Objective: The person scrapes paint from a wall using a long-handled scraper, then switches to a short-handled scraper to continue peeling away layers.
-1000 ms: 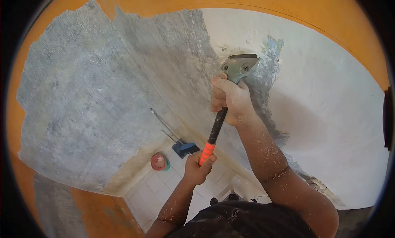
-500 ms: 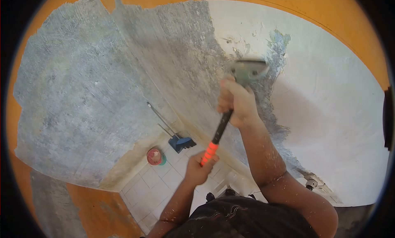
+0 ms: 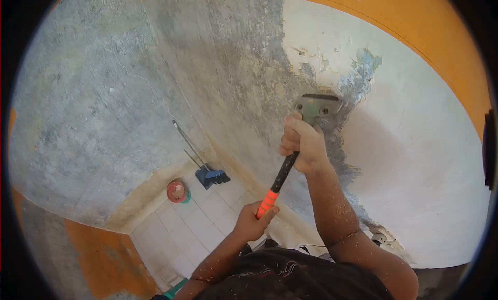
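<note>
A long-handled scraper (image 3: 313,109) has a wide metal head with two bolts, a black shaft and an orange striped grip. My right hand (image 3: 306,142) is closed round the shaft just below the head. Lower down, my left hand (image 3: 254,220) wraps round the orange end. The blade lies at or close to the wall, by the border between bare grey plaster (image 3: 249,66) and white paint (image 3: 415,160); contact cannot be made out. Ragged flaking patches (image 3: 367,66) show above and right of the blade. Pale flecks dot both forearms.
In the corner on the tiled floor (image 3: 176,238) stand a pink bucket (image 3: 177,191) and a blue broom and dustpan (image 3: 211,176). A wall socket (image 3: 379,239) sits low on the right. Orange paint (image 3: 104,258) covers part of the lower left wall.
The view has shifted a little. The scraper's head sits lower on the wall than before, and both hands keep their hold on the handle.
</note>
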